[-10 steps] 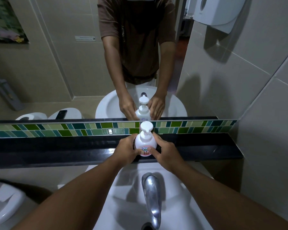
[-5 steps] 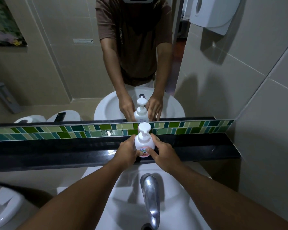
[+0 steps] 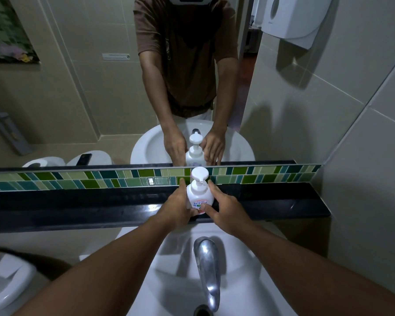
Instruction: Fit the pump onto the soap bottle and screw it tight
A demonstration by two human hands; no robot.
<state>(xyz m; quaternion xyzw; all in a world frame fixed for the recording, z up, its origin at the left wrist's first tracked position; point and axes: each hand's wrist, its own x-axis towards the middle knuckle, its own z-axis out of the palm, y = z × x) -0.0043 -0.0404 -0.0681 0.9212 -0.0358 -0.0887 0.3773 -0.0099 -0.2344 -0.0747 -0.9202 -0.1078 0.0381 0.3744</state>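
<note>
A white soap bottle with a red and green label stands upright on the black ledge below the mirror. Its white pump sits on the neck, nozzle pointing toward me. My left hand wraps the bottle's left side, thumb at its base. My right hand is beside the bottle's right side with fingers spread; the index tip is near the shoulder and the thumb touches the label. The mirror shows a small gap between that hand and the bottle.
A chrome tap rises over the white basin right under my forearms. A green tile strip and the mirror back the ledge. A paper dispenser hangs on the right wall. A white toilet sits at lower left.
My right hand's fingers have loosened and spread off the bottle's side. My left hand keeps its hold and the bottle stays on the ledge.
</note>
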